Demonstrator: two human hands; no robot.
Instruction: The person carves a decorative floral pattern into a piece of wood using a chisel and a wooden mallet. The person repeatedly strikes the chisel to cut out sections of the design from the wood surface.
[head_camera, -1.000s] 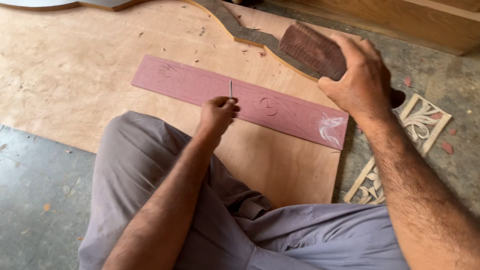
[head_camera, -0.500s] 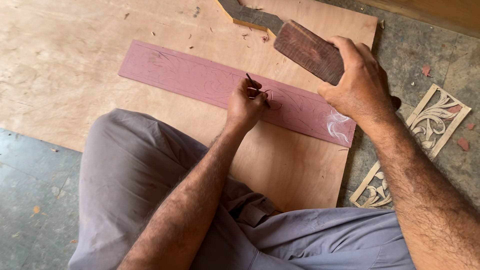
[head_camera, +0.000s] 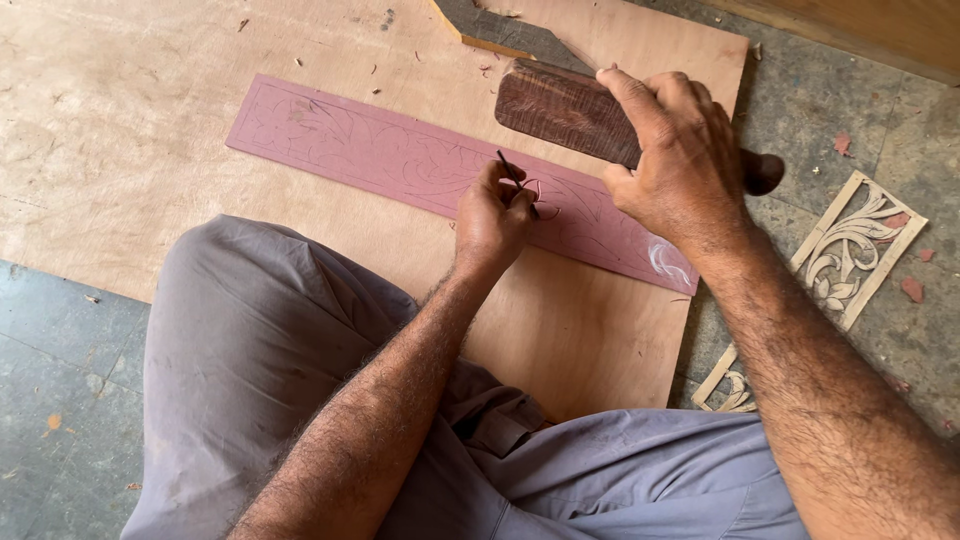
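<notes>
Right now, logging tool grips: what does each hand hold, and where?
Left hand pinches a thin chisel low on its shaft; right hand grips the dark wooden mallet by its handle end.

Matt reddish wooden strip (head_camera: 400, 160), dark wooden mallet (head_camera: 565, 110)

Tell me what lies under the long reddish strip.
The strip lies flat on a plywood sheet, which rests on the grey floor. The left hand presses a thin tool onto the strip. Whatever is directly beneath the strip is covered.
</notes>
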